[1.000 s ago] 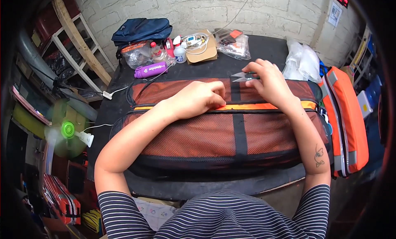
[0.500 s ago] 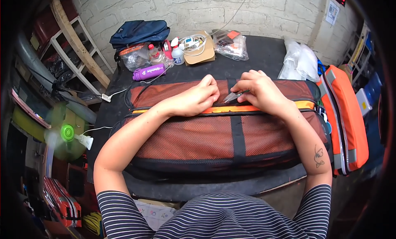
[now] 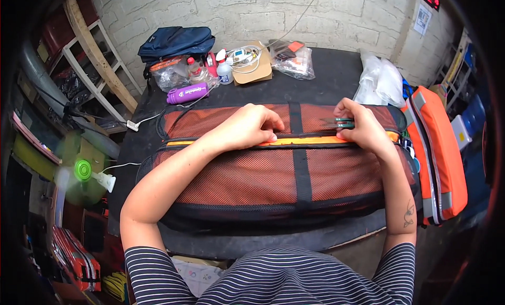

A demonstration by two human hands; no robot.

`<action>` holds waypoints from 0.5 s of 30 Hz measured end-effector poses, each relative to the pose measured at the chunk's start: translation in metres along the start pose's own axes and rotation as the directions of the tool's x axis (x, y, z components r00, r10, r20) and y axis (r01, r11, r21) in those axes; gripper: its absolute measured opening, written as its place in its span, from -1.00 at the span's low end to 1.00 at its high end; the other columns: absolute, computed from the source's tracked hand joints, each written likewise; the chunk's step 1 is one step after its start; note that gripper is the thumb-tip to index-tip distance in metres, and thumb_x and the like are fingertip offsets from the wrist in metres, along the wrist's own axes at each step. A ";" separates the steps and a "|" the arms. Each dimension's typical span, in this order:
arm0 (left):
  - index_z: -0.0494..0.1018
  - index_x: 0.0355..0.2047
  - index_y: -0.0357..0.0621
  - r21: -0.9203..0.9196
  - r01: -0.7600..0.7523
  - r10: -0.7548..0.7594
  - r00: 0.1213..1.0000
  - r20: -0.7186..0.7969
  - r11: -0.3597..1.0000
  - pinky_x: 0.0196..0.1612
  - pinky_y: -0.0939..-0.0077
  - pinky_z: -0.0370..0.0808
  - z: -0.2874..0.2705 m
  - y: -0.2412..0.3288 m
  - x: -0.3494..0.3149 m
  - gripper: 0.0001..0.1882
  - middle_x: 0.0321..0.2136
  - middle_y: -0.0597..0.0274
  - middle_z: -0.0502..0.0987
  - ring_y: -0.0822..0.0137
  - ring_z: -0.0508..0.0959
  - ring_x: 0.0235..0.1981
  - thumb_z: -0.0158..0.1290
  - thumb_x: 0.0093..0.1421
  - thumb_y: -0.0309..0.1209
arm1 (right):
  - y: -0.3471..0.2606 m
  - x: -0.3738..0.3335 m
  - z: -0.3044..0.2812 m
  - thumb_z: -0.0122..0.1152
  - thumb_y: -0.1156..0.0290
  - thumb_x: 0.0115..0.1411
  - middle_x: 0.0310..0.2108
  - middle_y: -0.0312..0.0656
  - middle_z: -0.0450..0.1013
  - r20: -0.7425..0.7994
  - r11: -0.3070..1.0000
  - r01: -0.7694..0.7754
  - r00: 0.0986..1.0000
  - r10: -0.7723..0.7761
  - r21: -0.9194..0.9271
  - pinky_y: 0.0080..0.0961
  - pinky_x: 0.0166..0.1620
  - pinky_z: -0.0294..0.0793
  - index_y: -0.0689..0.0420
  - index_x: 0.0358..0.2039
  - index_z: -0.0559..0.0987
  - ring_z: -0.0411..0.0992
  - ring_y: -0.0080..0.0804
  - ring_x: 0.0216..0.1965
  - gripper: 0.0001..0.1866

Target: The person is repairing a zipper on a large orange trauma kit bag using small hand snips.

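Observation:
A long bag of black and reddish-orange mesh point(image 3: 236, 176) lies across the table before me, with an orange strip point(image 3: 305, 141) running along its middle between black edges. My left hand point(image 3: 255, 127) rests at that strip, left of the upright black strap point(image 3: 301, 173). Its fingers are curled, and the thumb and a fingertip press at the strip's edge. Farther right, my right hand point(image 3: 363, 128) is closed round small thread snips point(image 3: 343, 123) with green handles. Their blurred blades point left, above the mesh and off the strip.
Along the table's back stand a dark blue backpack point(image 3: 176, 43), a purple bottle point(image 3: 188, 93), a spray bottle point(image 3: 224, 72), cardboard with a coiled cable point(image 3: 254, 68) and plastic bags point(image 3: 374, 78). An orange bag point(image 3: 439, 152) stands at the right edge. A green fan point(image 3: 83, 170) runs at the left.
My right hand has moved right along the bag with the snips, away from my left hand. My left hand has lowered slightly onto the orange strip, and its fingers have loosened.

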State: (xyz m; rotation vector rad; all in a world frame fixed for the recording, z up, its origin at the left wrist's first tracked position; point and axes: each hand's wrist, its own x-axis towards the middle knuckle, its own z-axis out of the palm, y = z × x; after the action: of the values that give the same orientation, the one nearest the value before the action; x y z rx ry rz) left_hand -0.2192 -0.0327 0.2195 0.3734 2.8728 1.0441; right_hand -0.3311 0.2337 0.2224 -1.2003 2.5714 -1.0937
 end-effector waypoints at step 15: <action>0.43 -0.33 -0.30 0.173 -0.199 0.247 0.912 -0.327 0.965 -0.17 0.27 0.42 0.038 0.019 0.020 -0.85 -0.40 0.03 0.45 0.08 0.50 -0.28 0.02 0.17 -0.44 | 0.027 -0.007 0.013 -0.01 0.91 -0.05 -0.41 -0.27 0.19 -0.259 0.934 0.065 0.965 0.030 0.352 -0.60 -0.20 0.41 0.10 -0.36 0.14 0.27 -0.54 -0.30 -0.58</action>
State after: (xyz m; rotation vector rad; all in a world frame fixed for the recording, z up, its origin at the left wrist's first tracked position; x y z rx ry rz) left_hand -0.2296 0.0104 0.2031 0.5966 3.2931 1.0403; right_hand -0.3390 0.2425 0.1936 -1.0492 2.3801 -1.7386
